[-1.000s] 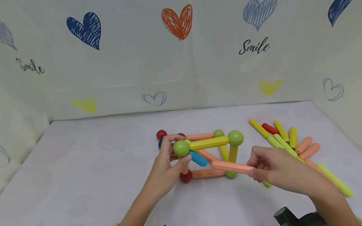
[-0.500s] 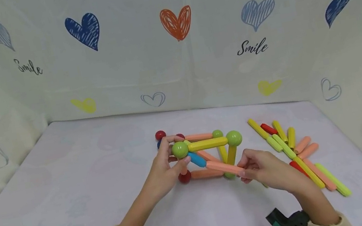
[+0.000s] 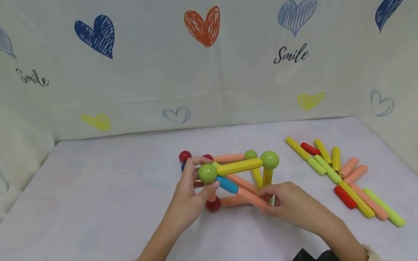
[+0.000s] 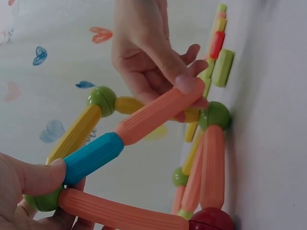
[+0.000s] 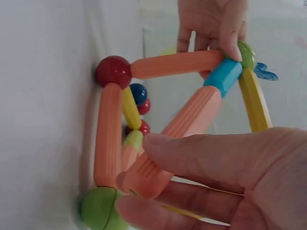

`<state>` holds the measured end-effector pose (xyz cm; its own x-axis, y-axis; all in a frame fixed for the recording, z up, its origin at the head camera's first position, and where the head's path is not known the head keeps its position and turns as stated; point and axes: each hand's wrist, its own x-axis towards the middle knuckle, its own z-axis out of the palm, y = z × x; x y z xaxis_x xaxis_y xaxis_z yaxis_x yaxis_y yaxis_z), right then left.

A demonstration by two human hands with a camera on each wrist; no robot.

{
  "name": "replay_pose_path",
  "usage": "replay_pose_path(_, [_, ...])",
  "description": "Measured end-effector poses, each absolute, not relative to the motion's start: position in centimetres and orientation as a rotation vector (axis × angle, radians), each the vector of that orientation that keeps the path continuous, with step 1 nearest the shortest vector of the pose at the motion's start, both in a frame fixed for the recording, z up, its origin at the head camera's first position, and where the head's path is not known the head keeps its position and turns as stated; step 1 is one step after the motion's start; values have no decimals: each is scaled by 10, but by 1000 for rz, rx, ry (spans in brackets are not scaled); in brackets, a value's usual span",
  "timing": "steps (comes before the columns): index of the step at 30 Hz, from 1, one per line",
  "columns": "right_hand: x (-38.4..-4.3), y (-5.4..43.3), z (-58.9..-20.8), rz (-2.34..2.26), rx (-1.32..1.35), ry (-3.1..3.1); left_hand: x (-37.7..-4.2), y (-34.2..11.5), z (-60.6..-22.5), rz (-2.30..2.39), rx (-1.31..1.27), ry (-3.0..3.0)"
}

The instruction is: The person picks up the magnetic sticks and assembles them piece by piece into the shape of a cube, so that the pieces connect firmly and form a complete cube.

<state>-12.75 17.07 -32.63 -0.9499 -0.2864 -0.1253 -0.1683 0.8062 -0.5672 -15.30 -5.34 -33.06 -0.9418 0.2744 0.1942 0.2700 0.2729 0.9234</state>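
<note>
A frame of coloured rods and balls stands on the table. My left hand point(image 3: 185, 200) pinches its upper left corner, where a green ball point(image 3: 208, 173) joins a yellow rod point(image 3: 239, 166) and a short blue rod point(image 4: 93, 158). From the blue rod's end a salmon rod point(image 5: 194, 112) slants down across the frame's front face. My right hand point(image 3: 295, 206) holds that salmon rod's lower end between thumb and fingers, close to the lower right green ball point(image 4: 214, 116). Lower left sits a red ball point(image 3: 213, 205). In the head view my right fingers hide the lower right corner.
To the right lies a loose pile of rods, among them a red rod point(image 3: 345, 197), a yellow rod point(image 3: 336, 158) and a salmon rod point(image 3: 368, 201). Behind the frame's left side shows another red ball point(image 3: 185, 156). A cloth wall with printed hearts rises behind the table.
My right hand has moved left and down with the salmon rod, whose upper end has met the blue rod. The rod now slants more steeply. My left hand stays on the corner.
</note>
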Motion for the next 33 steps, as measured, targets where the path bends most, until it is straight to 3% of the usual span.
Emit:
replay_pose_path(24, [-129, 148, -346, -503, -342, 3187, -153, -58, -327, 1817, 568, 2394])
replay_pose_path(33, [-130, 176, -321, -872, -67, 2969, -154, -59, -326, 1806, 537, 2387])
